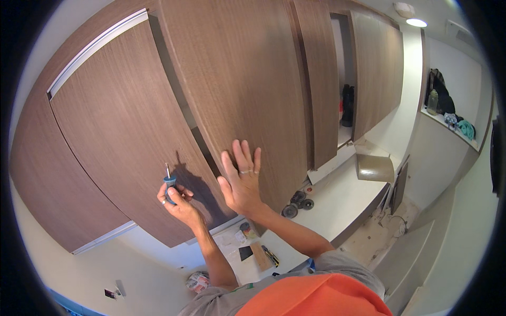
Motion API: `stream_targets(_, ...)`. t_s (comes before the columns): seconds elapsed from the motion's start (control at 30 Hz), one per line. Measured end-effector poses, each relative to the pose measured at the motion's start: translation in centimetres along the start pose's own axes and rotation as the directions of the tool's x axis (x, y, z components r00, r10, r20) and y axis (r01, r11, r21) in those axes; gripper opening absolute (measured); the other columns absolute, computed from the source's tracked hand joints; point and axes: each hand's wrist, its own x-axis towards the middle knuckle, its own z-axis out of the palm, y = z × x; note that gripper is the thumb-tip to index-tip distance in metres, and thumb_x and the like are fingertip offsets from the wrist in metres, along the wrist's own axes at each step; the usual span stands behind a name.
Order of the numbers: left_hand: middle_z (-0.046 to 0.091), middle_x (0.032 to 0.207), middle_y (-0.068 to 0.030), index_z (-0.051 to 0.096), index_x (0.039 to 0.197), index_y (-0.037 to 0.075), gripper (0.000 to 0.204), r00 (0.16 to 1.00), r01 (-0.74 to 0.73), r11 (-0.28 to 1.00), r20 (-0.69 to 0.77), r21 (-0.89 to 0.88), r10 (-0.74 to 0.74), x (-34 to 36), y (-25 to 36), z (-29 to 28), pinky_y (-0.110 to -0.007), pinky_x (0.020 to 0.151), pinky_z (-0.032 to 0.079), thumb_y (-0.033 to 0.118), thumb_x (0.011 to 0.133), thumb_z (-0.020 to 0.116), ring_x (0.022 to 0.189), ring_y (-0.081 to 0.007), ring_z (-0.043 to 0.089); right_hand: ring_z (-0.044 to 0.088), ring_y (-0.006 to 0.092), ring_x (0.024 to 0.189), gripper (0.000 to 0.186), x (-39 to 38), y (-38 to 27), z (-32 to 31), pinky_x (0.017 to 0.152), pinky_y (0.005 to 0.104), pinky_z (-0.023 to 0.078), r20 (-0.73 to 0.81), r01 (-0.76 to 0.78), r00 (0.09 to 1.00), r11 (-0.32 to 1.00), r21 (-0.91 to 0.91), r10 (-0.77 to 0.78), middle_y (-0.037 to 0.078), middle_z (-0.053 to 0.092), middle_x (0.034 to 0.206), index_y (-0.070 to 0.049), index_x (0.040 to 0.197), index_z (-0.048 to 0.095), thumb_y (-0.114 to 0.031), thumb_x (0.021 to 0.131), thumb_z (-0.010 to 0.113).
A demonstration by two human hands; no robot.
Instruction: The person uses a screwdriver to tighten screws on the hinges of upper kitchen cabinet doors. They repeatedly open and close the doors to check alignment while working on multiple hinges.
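In my left hand is a short screwdriver with a blue and dark handle, its metal tip pointing up. It is held in front of a closed brown wood-grain cabinet door, and its shadow falls there. My right hand lies with fingers stretched out against the face of another wood-grain door, near its left edge. That door stands out from the cabinet, with a dark gap along its left side. A ring shows on each hand.
Below the cabinets runs a white counter with round black parts, a can, a wooden piece and a yellow-black tool. A curved panel sits at its far end. Farther right, another door stands ajar.
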Motion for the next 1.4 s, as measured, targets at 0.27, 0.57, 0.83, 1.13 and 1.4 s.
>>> stream_targets(0.27, 0.057, 0.078, -0.004, 0.05, 0.12, 0.006, 0.026, 0.988, 0.056, 0.997, 0.144, 0.053, -0.063, -3.1, -1.3, -3.6, -0.024, 0.056, 0.04, 0.028, 0.107, 0.051, 0.064, -0.0099, 0.054, 0.019, 0.0368, 0.152, 0.058, 1.0, 3.4, 7.9, 0.119, 0.0673, 0.005, 0.039, 0.015, 0.999, 0.994, -0.11, -0.011, 0.016, 0.029, 0.163, -0.012, 0.15, 0.046, -0.024, 0.095, 0.059)
stream_targets(0.57, 0.058, 0.082, -0.0029, 0.051, 0.12, 0.008, 0.021, 0.937, 0.272, 0.961, 0.211, 0.053, -0.277, -6.6, -1.8, -7.8, -0.024, 0.057, 0.044, 0.022, 0.106, 0.056, 0.065, -0.009, 0.054, 0.028, 0.0396, 0.149, 0.057, 1.3, 4.0, 9.3, 0.119, 0.0672, 0.008, 0.007, 0.07, 0.998, 0.981, -0.18, -0.07, 0.019, 0.036, 0.158, -0.01, 0.147, 0.05, -0.025, 0.093, 0.063)
stream_targets(0.83, 0.055, 0.08, -0.0031, 0.051, 0.123, 0.005, 0.023, 0.936, 0.232, 0.968, 0.249, 0.101, -0.25, -8.3, -1.5, -12.2, -0.027, 0.062, 0.046, 0.019, 0.106, 0.055, 0.069, -0.0099, 0.052, 0.033, 0.0388, 0.145, 0.052, -4.9, 6.7, 5.9, 0.121, 0.0604, 0.014, 0.044, -0.065, 0.996, 0.971, -0.232, 0.077, 0.024, 0.041, 0.152, -0.004, 0.141, 0.053, -0.024, 0.094, 0.063)
stream_targets(1.13, 0.062, 0.088, -0.003, 0.054, 0.119, 0.006, 0.03, 0.771, 0.593, 0.795, 0.194, 0.127, -0.606, -13.6, -7.4, -18.6, -0.027, 0.068, 0.045, 0.031, 0.103, 0.061, 0.074, -0.0112, 0.057, 0.034, 0.0367, 0.142, 0.08, -23.4, 8.0, 5.8, 0.113, 0.0526, 0.036, 0.347, -0.737, 0.136, -0.14, 0.661, 0.928, 0.02, 0.028, 0.155, -0.002, 0.153, 0.026, -0.043, 0.097, 0.066)
stream_targets(1.4, 0.058, 0.08, -0.0011, 0.053, 0.119, 0.003, 0.031, 0.652, 0.716, 0.676, 0.179, 0.172, -0.737, -17.0, -8.8, -20.3, -0.024, 0.063, 0.045, 0.027, 0.102, 0.062, 0.071, -0.0087, 0.055, 0.018, 0.0412, 0.151, 0.094, -23.8, 10.1, 6.2, 0.115, 0.0588, 0.032, 0.562, -0.67, 0.062, -0.383, 0.636, 0.825, 0.018, 0.011, 0.166, -0.01, 0.16, 0.018, -0.062, 0.094, 0.061)
